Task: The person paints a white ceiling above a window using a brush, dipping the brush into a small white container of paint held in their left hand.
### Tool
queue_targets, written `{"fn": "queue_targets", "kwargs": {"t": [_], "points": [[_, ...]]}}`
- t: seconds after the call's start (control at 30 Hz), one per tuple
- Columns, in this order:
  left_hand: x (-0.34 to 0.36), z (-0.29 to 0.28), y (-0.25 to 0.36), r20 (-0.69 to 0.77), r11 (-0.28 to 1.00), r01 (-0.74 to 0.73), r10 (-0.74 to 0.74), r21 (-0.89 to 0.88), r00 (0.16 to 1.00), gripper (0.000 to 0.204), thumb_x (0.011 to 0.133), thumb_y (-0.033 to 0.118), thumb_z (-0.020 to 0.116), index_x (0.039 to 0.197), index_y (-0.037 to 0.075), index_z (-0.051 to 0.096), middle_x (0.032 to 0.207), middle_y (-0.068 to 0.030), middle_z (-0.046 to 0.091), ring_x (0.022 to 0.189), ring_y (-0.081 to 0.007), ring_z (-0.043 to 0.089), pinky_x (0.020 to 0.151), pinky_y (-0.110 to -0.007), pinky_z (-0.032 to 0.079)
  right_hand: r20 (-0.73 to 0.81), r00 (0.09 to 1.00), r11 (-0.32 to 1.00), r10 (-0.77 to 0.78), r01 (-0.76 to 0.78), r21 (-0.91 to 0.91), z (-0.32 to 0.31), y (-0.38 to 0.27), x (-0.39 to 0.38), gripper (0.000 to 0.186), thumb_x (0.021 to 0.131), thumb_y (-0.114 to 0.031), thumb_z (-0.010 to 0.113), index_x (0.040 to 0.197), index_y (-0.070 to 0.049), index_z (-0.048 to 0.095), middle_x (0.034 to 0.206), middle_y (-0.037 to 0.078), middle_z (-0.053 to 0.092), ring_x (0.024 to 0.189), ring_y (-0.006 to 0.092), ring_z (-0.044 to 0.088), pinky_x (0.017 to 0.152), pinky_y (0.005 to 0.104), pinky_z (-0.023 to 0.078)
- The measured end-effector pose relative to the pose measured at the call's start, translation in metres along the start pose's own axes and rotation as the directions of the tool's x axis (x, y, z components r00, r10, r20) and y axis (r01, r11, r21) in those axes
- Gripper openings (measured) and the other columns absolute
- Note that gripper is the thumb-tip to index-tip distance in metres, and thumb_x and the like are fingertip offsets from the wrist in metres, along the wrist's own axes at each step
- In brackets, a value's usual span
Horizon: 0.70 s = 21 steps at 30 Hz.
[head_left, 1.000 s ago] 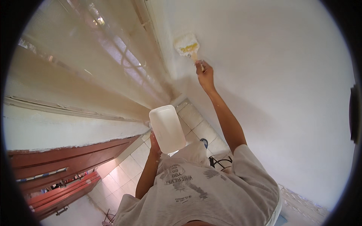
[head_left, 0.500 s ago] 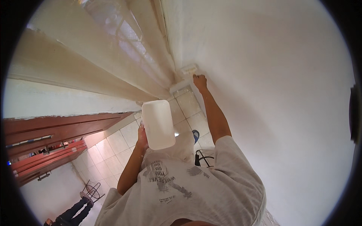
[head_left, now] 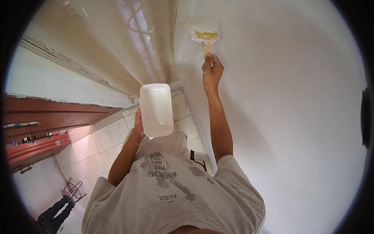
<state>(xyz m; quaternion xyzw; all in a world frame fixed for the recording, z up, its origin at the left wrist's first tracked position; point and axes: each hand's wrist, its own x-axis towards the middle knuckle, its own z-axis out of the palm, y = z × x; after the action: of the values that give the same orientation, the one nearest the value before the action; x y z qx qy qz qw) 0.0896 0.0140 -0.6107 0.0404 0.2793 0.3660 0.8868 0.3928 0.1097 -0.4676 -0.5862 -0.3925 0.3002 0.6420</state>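
My right hand (head_left: 212,74) is closed round the pale handle of a wide paintbrush (head_left: 206,36). The brush has a yellow band smeared with white, and its bristle end lies against the white wall (head_left: 272,78), close to the corner by the curtain. A white rectangular plastic tub (head_left: 145,111) sits in front of my body, its open top facing up. What is inside it looks whitish; I cannot tell how much. My left hand (head_left: 138,124) grips the tub's left side, with most of the fingers hidden beneath or behind it.
A beige translucent curtain (head_left: 109,43) hangs at the far left. Red-brown wooden doors (head_left: 54,115) stand at the left. Pale tiles (head_left: 111,134) cover the floor. At the lower left, a person's dark-trousered legs (head_left: 58,212) rest by a metal-framed stool (head_left: 76,189).
My right hand has raised the brush up the wall, away from the low corner, turning its yellow band into view. The tub and my left hand have shifted slightly farther away and left.
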Motion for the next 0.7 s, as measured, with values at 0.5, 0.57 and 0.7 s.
{"fn": "queue_targets", "kwargs": {"t": [0.5,0.57,0.7], "points": [[-0.027,-0.030,0.005,-0.105,0.974,-0.186,0.199,0.127,0.974,0.052,0.101,0.045,0.040,0.135,0.009,0.052,0.125,-0.0095,0.063,0.112,-0.0253,0.063,0.097,-0.043,0.054,-0.065,0.858,0.583,0.510,-0.400,-0.707,-0.017,0.348,-0.007,0.041,0.093,-0.031,0.059,0.095,0.009,0.068,0.092,0.030,0.069,0.090,0.0461,0.067,0.081,0.0518,0.050],[-0.028,-0.045,0.003,-0.119,0.975,-0.186,0.200,0.124,0.972,0.053,0.101,0.047,0.040,0.136,0.009,0.051,0.126,-0.0096,0.063,0.112,-0.0254,0.063,0.097,-0.043,0.053,-0.039,0.863,0.645,0.504,-0.406,-0.647,-0.003,0.322,-0.006,0.042,0.092,-0.031,0.060,0.088,0.010,0.068,0.088,0.030,0.069,0.087,0.0453,0.067,0.079,0.0512,0.050],[-0.013,-0.022,0.003,-0.120,0.943,-0.201,0.240,0.266,0.963,0.064,0.099,0.055,0.037,0.138,0.007,0.050,0.127,-0.0126,0.061,0.112,-0.0282,0.063,0.095,-0.047,0.054,-0.052,0.940,0.772,0.338,-0.308,-0.556,0.001,0.247,0.025,0.047,0.090,-0.033,0.063,0.072,0.010,0.067,0.075,0.027,0.068,0.074,0.0416,0.068,0.072,0.0491,0.050]]}}
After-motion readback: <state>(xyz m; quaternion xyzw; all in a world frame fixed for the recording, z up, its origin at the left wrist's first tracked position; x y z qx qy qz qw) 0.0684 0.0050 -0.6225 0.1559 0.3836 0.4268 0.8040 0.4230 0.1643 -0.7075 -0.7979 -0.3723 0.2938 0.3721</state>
